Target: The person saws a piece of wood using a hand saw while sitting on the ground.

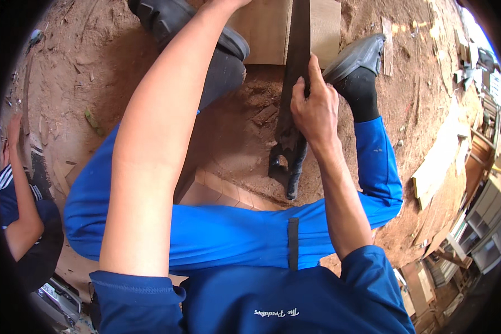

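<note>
A handsaw point(296, 72) with a long dark blade and a black handle lies lengthwise before me, its handle end toward me. Its far part crosses a light brown wooden board point(260, 39). My right hand point(319, 111) is closed at the blade just beyond the handle, thumb over the blade and index finger stretched along its right edge; the other fingers are curled and partly hidden. My left arm reaches far forward past the board's left side. Only a bit of my left hand point(234, 2) shows at the top edge, its fingers out of view.
My dark shoes point(359, 55) stand either side of the board on brown, dusty ground point(250, 139). Pale wood pieces point(437, 161) and stacked planks lie at the right. Another person's arm point(25, 211) is at the far left. Light brown slabs point(206, 186) lie by my legs.
</note>
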### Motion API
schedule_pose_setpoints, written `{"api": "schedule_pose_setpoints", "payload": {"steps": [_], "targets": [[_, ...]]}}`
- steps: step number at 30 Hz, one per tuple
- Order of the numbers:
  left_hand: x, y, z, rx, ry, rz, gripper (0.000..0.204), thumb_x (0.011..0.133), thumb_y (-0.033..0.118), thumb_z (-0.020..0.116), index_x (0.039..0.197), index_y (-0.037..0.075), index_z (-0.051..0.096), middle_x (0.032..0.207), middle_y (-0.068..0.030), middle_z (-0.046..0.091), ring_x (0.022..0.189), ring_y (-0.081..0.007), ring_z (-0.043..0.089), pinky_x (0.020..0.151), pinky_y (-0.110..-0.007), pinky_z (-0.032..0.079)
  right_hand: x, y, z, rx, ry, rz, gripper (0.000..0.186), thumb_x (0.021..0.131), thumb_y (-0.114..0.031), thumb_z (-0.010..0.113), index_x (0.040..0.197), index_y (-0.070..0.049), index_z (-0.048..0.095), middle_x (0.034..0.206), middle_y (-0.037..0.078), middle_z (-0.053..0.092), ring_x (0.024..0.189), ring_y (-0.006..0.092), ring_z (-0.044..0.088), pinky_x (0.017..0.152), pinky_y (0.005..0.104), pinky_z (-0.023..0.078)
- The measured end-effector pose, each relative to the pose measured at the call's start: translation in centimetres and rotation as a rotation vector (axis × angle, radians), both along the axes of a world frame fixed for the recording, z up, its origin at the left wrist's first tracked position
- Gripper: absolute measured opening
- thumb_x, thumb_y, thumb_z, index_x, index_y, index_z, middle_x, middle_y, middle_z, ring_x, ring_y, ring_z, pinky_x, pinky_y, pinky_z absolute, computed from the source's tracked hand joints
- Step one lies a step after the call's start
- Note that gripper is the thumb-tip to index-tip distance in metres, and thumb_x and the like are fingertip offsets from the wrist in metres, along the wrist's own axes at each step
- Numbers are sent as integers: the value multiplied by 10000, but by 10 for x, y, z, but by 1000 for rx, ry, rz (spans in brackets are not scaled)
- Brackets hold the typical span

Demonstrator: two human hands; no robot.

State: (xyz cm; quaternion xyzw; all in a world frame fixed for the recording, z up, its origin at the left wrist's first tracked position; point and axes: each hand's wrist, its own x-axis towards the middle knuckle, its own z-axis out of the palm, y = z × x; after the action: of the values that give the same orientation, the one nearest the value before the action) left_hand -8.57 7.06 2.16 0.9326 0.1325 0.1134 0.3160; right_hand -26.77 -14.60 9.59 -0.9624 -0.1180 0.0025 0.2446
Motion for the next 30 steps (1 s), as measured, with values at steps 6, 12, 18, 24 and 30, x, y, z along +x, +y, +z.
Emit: {"api": "schedule_pose_setpoints", "payload": {"steps": [6, 12, 18, 24, 30], "targets": [[-7, 3, 13, 13, 26, -11, 290, 861, 325, 611, 924, 95, 776, 929, -242, 725, 895, -441, 706, 807, -536, 570, 3, 3, 7, -8, 77, -9, 579, 896, -63, 560, 1441, 90, 437, 618, 253, 614, 575, 432, 646, 590, 521, 526], [-5, 0, 12, -25, 28, 23, 295, 858, 321, 605, 916, 90, 778, 924, -238, 728, 883, -432, 712, 798, -539, 571, 10, 3, 12, -61, 115, 78, 570, 889, -50, 563, 1397, 173, 433, 637, 279, 612, 603, 448, 643, 623, 549, 512], [-4, -3, 10, -18, 14, 45, 294, 854, 316, 600, 907, 90, 780, 915, -231, 732, 863, -424, 718, 786, -540, 572, 14, 3, 16, -39, 155, 72, 541, 883, -38, 552, 1360, 196, 445, 652, 292, 613, 622, 460, 642, 630, 554, 506], [-3, 0, 6, -25, 16, 36, 306, 849, 320, 597, 893, 78, 778, 909, -236, 732, 854, -416, 722, 773, -536, 572, 16, 4, 21, -11, 174, 71, 533, 881, -38, 543, 1348, 200, 447, 641, 298, 605, 613, 464, 643, 608, 552, 507], [-2, -2, 8, -52, 39, 44, 308, 848, 324, 592, 885, 83, 779, 900, -234, 733, 847, -411, 724, 771, -536, 571, 14, 7, 15, -34, 131, 56, 524, 881, -40, 542, 1341, 195, 455, 632, 293, 608, 603, 457, 648, 597, 538, 515]]}}
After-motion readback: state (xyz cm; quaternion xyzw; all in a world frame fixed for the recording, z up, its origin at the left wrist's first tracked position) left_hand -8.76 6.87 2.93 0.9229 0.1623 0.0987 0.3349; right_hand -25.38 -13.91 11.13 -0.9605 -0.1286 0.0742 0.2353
